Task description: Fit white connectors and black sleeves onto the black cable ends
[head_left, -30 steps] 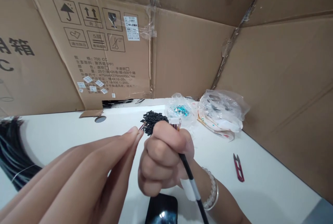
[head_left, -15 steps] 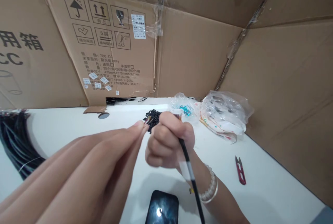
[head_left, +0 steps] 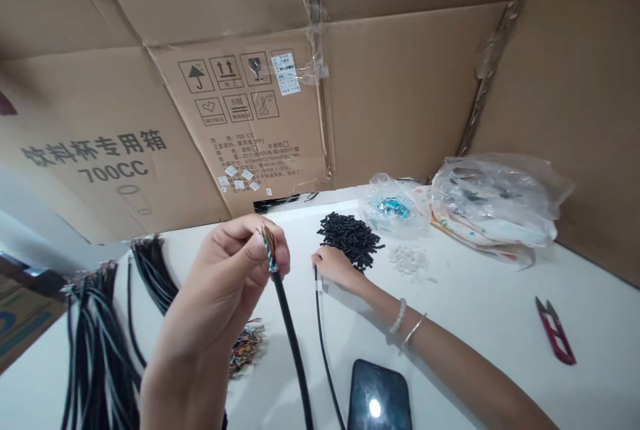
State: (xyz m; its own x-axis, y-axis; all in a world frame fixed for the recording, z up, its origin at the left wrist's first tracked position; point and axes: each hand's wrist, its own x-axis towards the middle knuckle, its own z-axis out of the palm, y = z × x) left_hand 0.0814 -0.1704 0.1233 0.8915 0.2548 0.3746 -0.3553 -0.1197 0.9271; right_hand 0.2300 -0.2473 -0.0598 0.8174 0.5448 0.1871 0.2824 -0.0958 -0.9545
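My left hand is raised at the middle left, its thumb and fingers pinched on the stripped end of a black cable. Several thin coloured wires and a bit of shiny shielding show at that end. Further back, my right hand is low over the table with its fingers closed around the tip of a thinner-looking black cable, which has a pale sleeve or tag near the fingers. Just behind the right hand lies a pile of short black tube pieces. The right fingertips are partly hidden.
Bundles of black cables lie at the left, beside a heap of coloured wire scraps. A phone, red thread snips, small clear pieces and plastic bags are on the table. Cardboard walls stand behind.
My hands have moved apart. The left has risen into clearer view with the stripped cable end; the right has gone down and away to the pile's edge. The view has shifted left.
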